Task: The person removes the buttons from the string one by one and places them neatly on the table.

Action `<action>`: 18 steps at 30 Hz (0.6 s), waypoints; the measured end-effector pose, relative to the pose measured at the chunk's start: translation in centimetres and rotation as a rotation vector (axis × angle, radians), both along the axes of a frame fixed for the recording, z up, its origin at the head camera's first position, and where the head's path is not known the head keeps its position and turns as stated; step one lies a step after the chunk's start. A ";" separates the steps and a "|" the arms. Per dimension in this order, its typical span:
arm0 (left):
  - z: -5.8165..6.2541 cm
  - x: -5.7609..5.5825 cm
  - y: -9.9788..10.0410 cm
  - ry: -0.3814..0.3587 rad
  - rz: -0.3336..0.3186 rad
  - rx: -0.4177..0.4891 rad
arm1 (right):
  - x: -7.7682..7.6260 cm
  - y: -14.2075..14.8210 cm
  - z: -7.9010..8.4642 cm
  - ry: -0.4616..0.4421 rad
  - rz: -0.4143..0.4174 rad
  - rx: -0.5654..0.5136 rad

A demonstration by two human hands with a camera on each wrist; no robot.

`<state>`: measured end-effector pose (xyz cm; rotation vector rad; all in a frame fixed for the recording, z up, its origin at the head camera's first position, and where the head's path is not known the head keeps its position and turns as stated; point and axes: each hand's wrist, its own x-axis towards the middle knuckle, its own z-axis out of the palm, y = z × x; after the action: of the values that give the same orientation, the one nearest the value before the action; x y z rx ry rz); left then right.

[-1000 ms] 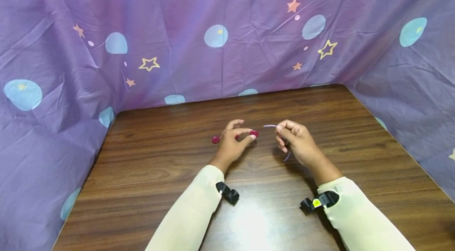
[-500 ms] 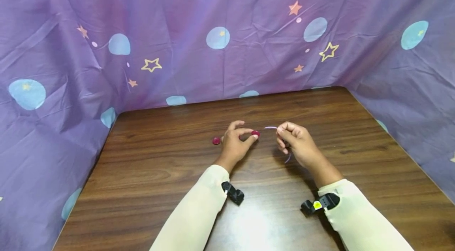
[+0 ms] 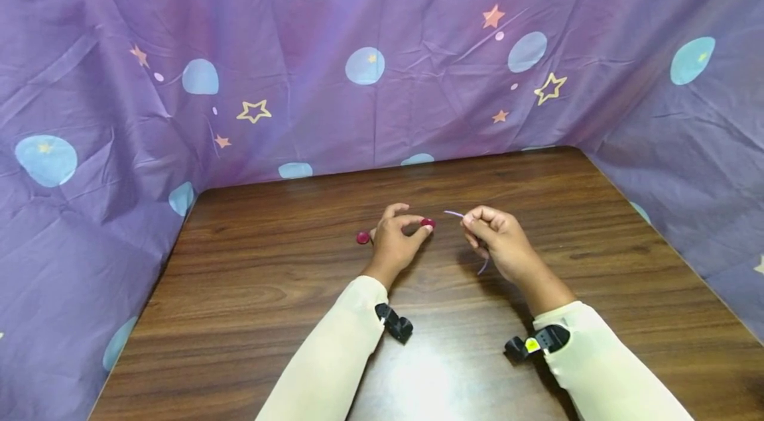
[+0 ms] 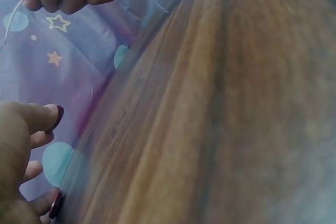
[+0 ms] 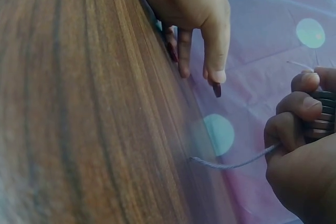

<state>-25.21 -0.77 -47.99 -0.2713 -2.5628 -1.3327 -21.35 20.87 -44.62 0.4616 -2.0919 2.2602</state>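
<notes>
In the head view my left hand (image 3: 395,242) pinches a dark red button (image 3: 428,224) between thumb and index finger, the other fingers spread. My right hand (image 3: 498,239), just to the right, pinches a thin purple string (image 3: 453,213). One end of it points at the button, a short gap apart; the other hangs below the fist. Inside the right fist, a stack of dark discs (image 5: 321,116) shows in the right wrist view, partly hidden. Another red button (image 3: 362,237) lies left of my left hand. A red disc (image 4: 56,204) appears by the lower left fingers; contact cannot be told.
Both hands are over a brown wood-grain table (image 3: 251,288). A purple curtain (image 3: 310,76) with stars and blue dots hangs along its back and sides. Black wrist cameras (image 3: 394,323) sit on the pale sleeves.
My left hand has shifted slightly right with its button, covering a red piece seen between its fingers earlier. The right hand stays nearly still; the string's tip has tilted a little.
</notes>
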 end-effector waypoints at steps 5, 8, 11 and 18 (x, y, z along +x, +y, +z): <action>-0.1 -0.1 0.2 0.011 0.018 0.007 | -0.1 0.1 -0.1 -0.032 0.022 -0.018; -0.3 -0.2 0.3 0.025 0.025 -0.004 | -0.1 0.3 0.0 -0.069 0.070 -0.067; -0.3 -0.2 0.4 0.039 0.032 -0.012 | -0.1 0.5 0.1 -0.099 0.124 -0.124; -0.3 -0.2 0.7 0.039 0.055 -0.039 | -0.2 0.7 -0.1 -0.109 0.230 -0.168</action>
<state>-25.41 -0.08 -48.31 -0.2296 -2.5465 -1.2474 -21.57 21.54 -44.72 0.6120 -1.9619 2.6187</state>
